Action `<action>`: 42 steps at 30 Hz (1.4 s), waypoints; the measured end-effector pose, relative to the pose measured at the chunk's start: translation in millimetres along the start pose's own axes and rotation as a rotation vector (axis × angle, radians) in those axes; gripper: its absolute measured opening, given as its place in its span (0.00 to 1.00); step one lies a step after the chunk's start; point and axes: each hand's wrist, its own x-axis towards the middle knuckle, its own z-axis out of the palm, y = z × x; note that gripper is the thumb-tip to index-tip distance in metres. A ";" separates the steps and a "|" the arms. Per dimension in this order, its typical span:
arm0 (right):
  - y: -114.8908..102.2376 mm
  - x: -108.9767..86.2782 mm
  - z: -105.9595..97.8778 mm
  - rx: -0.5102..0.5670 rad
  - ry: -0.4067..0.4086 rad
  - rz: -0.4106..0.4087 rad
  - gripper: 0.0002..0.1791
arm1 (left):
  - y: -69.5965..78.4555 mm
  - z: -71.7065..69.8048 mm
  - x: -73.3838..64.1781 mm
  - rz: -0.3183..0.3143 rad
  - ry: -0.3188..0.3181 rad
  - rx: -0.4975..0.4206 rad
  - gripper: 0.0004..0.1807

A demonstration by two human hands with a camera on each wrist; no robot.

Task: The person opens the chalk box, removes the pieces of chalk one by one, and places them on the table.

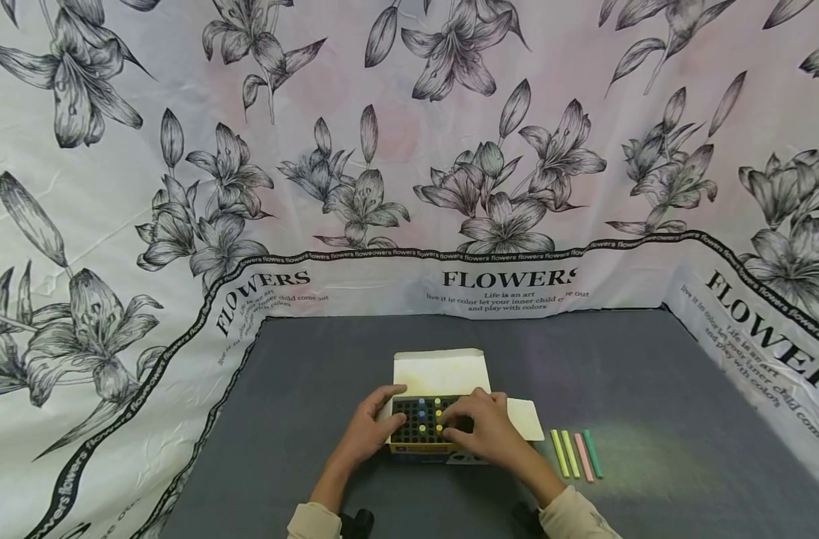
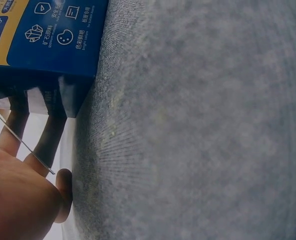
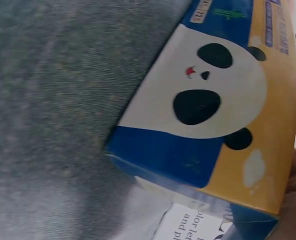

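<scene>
Head view: soft, even, moderate light; floral curtain (image 1: 355, 187) behind the chalk box (image 1: 419, 450) pale and readable, tablecloth (image 1: 302, 389) around it darker, hazy lighter patch to its right. Left wrist: cloth beside box washed-out, blurred; box lettering crisp, pale glare on its shaded end, left hand (image 2: 20, 195) fingers there dark against blown-out white. Right wrist: dimmer, greenish blurry cloth beside box; panda print (image 3: 248, 92) on it fairly sharp.

Head view looks forward-down from above; wrist views share the box (image 3: 223, 112) up close
</scene>
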 end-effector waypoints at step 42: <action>-0.2 1.1 -0.7 0.155 -0.018 -0.030 0.07 | -0.6 -0.1 -0.1 0.033 -0.004 -0.053 0.26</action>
